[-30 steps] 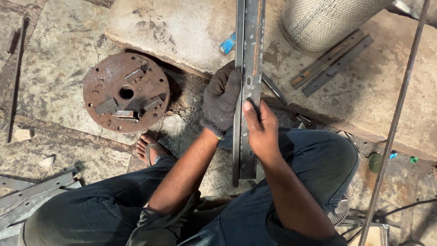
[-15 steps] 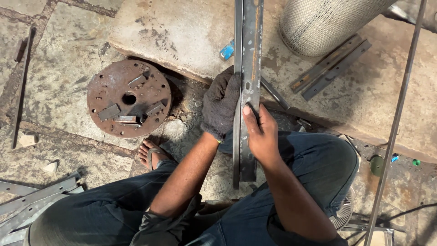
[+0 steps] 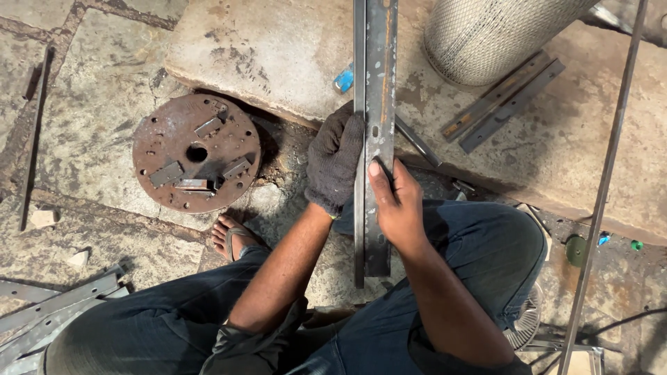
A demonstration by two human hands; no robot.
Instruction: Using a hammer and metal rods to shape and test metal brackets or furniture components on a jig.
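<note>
The left hand (image 3: 335, 161), in a dark knitted work glove, is curled around the left edge of a long grey steel channel bar (image 3: 375, 83) that runs straight up the middle of the view, from above the person's knees to beyond the top edge. The bare right hand (image 3: 396, 205) clasps the same bar lower down and from the right, its thumb pressed flat on the bar's face and its fingers wrapped behind, so both hands are closed on the metal. The bar's near end hangs over the gap between the person's dark blue trouser legs (image 3: 479, 243), and its far part crosses a worn stone slab (image 3: 264, 55) raised above the cracked stone floor (image 3: 90, 139). Left of the gloved hand, a rusty round steel plate (image 3: 196, 153) with a centre hole and small welded blocks lies flat on the floor, just beside the slab's edge. A bare foot in a sandal (image 3: 233, 236) shows below that plate. On the slab to the right lie two short flat steel strips (image 3: 504, 103) side by side, near a cylinder of wire mesh (image 3: 486, 35). A thin steel rod (image 3: 604, 187) slants down the right side, and more grey angle pieces (image 3: 55, 312) lie at the lower left.
</note>
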